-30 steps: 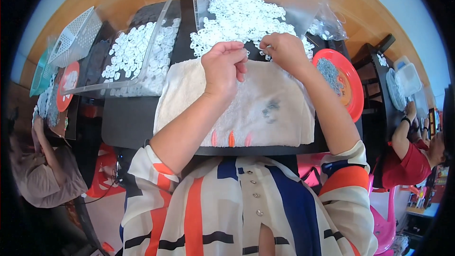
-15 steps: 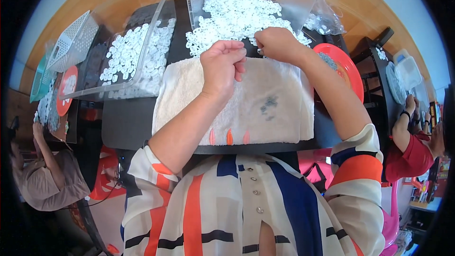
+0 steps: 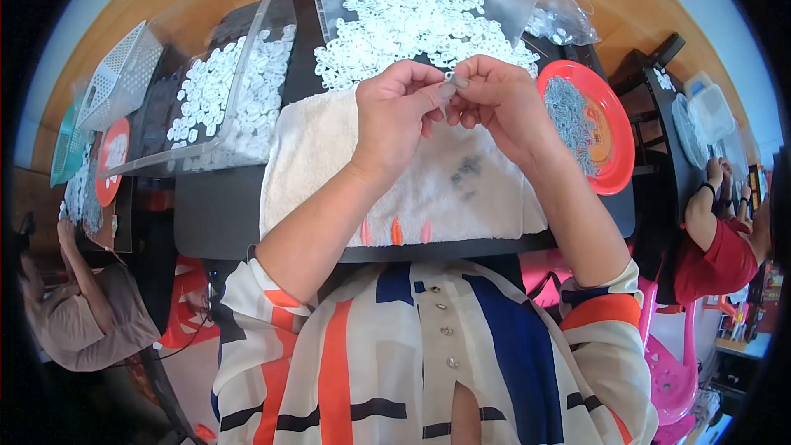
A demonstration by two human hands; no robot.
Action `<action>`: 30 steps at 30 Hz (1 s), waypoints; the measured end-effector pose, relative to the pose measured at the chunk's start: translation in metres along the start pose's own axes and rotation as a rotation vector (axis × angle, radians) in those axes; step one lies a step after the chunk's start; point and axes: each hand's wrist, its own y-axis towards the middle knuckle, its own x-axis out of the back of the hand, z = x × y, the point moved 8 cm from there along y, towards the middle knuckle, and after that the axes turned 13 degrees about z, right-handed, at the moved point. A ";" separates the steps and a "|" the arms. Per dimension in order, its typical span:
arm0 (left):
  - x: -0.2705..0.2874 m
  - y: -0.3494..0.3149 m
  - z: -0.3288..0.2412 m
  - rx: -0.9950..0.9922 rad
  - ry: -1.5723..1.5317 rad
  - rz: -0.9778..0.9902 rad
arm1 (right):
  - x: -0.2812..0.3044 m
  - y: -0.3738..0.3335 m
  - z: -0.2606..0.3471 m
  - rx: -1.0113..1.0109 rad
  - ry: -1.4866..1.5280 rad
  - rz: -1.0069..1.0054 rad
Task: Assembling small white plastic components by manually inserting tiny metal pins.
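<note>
Above the far part of a cream towel (image 3: 329,148), my two hands meet at the fingertips. My right hand (image 3: 507,107) pinches a small white plastic piece (image 3: 449,77), only partly visible between the fingers. My left hand (image 3: 391,115) is closed in a pinch against it; whatever its fingertips hold is hidden. Just beyond my hands lies a large heap of white plastic pieces (image 3: 412,21), spilling from a clear bin (image 3: 325,0) tipped on its side. A red plate (image 3: 620,144) by my right forearm holds a pile of thin silvery metal pieces (image 3: 568,115).
Left of the towel stands a clear bin (image 3: 198,161) of white pieces. A plastic bag (image 3: 568,21) lies at the far right. Dark smudges (image 3: 465,173) mark the towel. Other people work at side tables, one in grey (image 3: 99,313), one in red (image 3: 713,264).
My right hand has drawn back from the white heap to my left hand, bringing a white piece. My left hand has shifted slightly and now touches the right fingertips.
</note>
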 end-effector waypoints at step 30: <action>-0.001 -0.001 0.012 0.076 -0.151 -0.010 | -0.042 -0.062 0.021 0.335 -1.241 0.138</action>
